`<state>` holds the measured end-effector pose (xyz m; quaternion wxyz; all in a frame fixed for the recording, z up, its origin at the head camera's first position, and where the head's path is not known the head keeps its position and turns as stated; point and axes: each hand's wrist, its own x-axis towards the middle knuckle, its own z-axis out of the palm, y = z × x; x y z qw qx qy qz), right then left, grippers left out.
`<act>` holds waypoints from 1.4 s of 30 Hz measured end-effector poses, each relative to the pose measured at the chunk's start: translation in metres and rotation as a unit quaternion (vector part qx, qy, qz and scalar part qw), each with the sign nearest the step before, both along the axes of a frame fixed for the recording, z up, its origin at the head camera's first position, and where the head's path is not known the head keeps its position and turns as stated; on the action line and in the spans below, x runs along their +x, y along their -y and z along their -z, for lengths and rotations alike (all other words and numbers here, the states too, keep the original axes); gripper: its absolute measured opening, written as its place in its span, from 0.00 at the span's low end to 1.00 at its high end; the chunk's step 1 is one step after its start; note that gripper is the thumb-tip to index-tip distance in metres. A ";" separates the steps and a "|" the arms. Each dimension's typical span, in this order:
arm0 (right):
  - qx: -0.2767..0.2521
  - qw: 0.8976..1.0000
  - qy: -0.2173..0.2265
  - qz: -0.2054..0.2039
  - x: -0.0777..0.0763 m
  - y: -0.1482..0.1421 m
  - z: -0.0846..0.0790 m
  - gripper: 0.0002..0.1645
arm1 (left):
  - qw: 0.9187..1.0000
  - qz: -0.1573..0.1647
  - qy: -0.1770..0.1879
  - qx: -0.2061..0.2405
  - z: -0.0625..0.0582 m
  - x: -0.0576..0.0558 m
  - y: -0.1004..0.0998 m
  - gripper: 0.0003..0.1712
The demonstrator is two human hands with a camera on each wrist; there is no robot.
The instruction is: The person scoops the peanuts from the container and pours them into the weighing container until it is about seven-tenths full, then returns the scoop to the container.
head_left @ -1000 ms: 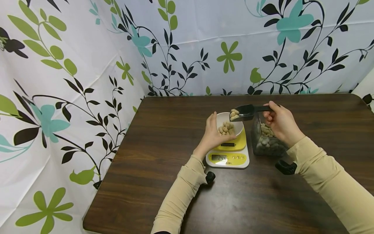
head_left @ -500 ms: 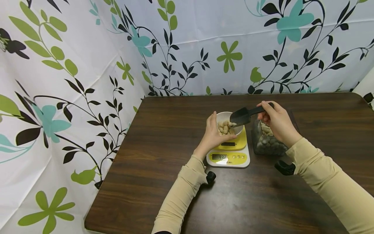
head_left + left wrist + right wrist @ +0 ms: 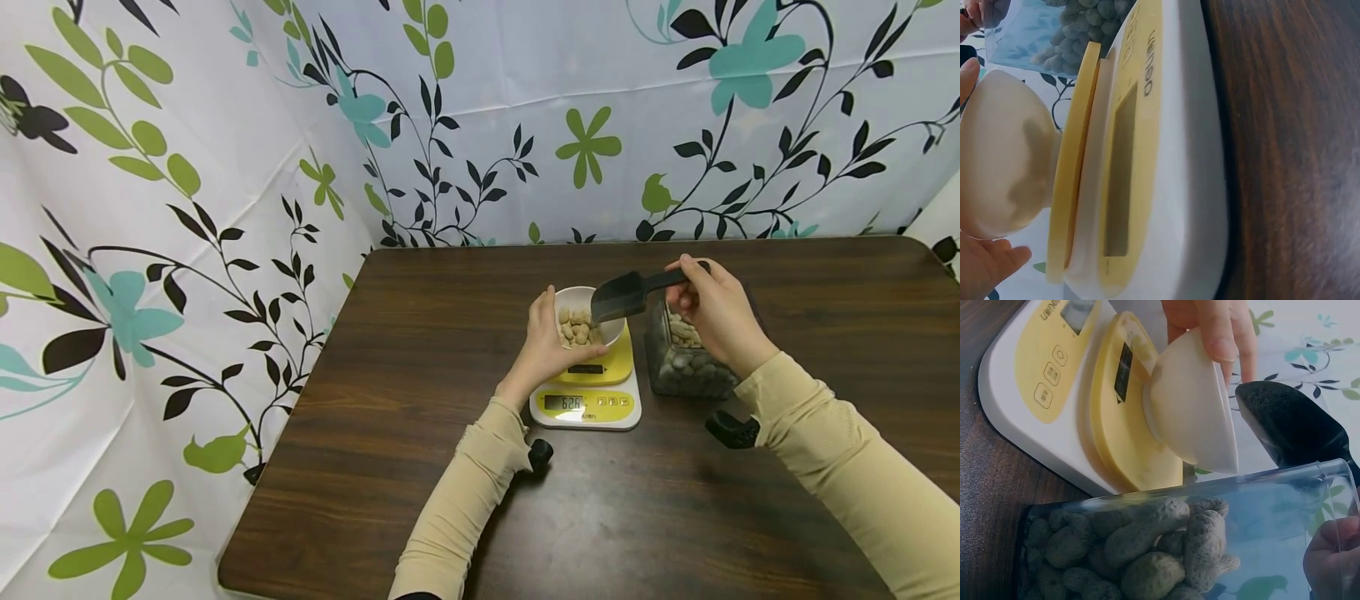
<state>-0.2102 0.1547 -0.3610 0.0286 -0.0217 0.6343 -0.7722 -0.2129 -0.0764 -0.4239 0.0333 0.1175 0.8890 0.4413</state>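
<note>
My left hand (image 3: 542, 346) holds a small white bowl (image 3: 1188, 406) between thumb and fingers; the bowl sits on the yellow plate of a kitchen scale (image 3: 585, 408). Peanuts in their shells (image 3: 576, 330) lie inside the bowl. The handle of a black scoop (image 3: 619, 298) is pinched in my right hand (image 3: 716, 315). Its blade tips down over the bowl's right rim, and its inside is turned away in the head view. Digits show on the scale's display (image 3: 564, 402). In the left wrist view the bowl's outer wall (image 3: 1004, 156) faces the camera.
Right of the scale stands a clear container (image 3: 693, 377) partly filled with peanuts (image 3: 1147, 547); my right hand is above its far edge. Everything rests on a dark wooden table (image 3: 390, 417). A patterned curtain (image 3: 495, 150) hangs behind and along the left.
The scoop has turned from level, carrying peanuts, to tipped over the bowl. More peanuts lie in the bowl, and the scale's reading has climbed. My left hand has stayed on the bowl.
</note>
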 end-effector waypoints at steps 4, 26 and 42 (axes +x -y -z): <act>-0.029 1.000 -0.001 -0.003 0.002 -0.006 -0.006 0.21 | 1.000 -0.013 -0.020 -0.011 -0.004 -0.004 -0.001 0.69; 0.094 0.976 -0.094 0.171 0.021 -0.067 -0.042 0.10 | 0.993 0.104 -0.044 -0.016 -0.042 0.015 -0.077 0.59; 0.529 0.836 -0.108 0.093 0.025 -0.056 -0.038 0.28 | 0.992 0.123 0.006 -0.036 -0.027 0.023 -0.096 0.55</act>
